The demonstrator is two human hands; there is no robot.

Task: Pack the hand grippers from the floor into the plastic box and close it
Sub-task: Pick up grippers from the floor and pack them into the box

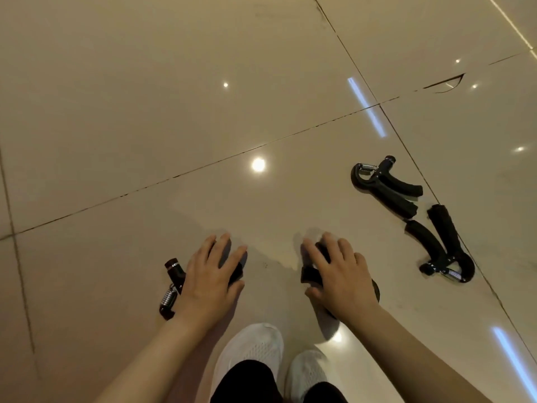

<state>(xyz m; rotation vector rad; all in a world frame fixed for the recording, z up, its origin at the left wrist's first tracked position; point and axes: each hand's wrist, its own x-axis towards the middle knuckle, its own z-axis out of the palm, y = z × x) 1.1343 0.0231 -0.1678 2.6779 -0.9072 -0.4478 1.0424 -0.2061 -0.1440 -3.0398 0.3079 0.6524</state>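
Hand grippers: four — left gripper (174, 289), middle gripper (312, 273), far gripper (383, 184), right gripper (444, 248) beside far gripper. White shoes (252, 347): two.

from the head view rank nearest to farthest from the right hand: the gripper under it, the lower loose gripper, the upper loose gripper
1. Gripper under the right hand: the gripper its fingers rest on.
2. Lower loose gripper: on the floor to its right.
3. Upper loose gripper: farther up and right, near the tile seam.

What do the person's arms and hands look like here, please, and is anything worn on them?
Both forearms are bare, with no sleeves in view. The left hand and right hand show no gloves, rings, watch or bracelet.
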